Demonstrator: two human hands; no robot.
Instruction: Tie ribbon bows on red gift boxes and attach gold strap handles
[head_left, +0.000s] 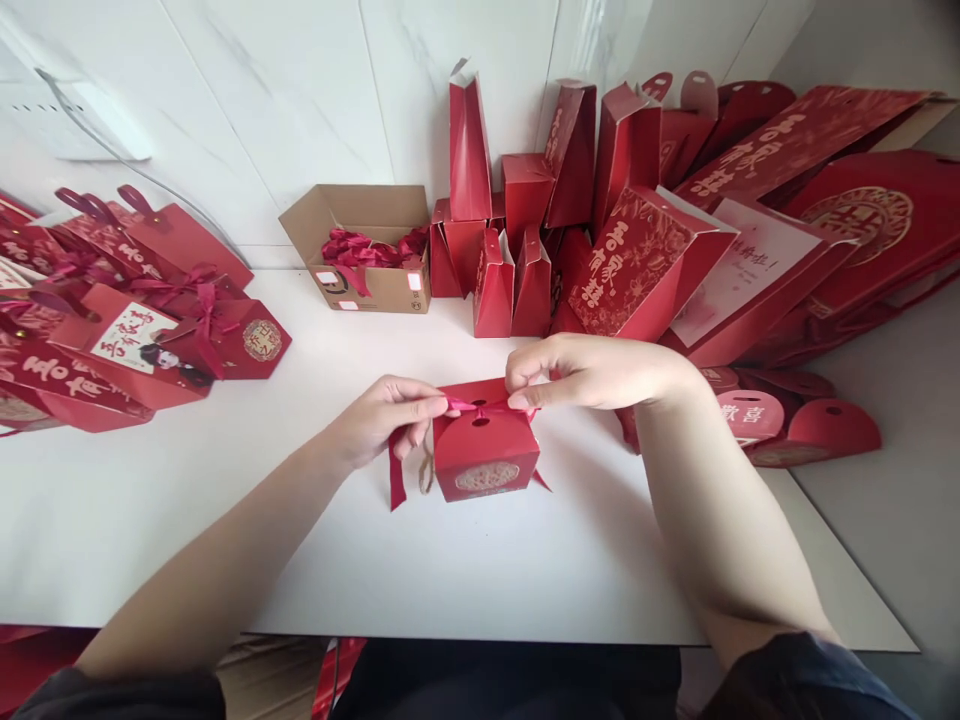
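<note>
A small red gift box [487, 450] with a gold emblem on its front stands on the white table in front of me. A dark red ribbon [398, 470] runs across its top and meets in a knot near the two holes. My left hand [390, 415] pinches the ribbon at the box's left side, with one tail hanging below the fingers. At the right, my right hand [577, 372] pinches the other part of the ribbon, and a tail end shows beside the box. A loop of tan twine [426, 470] lies against the box's left side.
An open cardboard box [382, 290] holding red ribbons stands by the wall. Several finished red boxes with bows [262, 340] sit at the left. Red gift boxes and bags [645, 270] crowd the back right. The table's front edge [450, 637] runs near my body.
</note>
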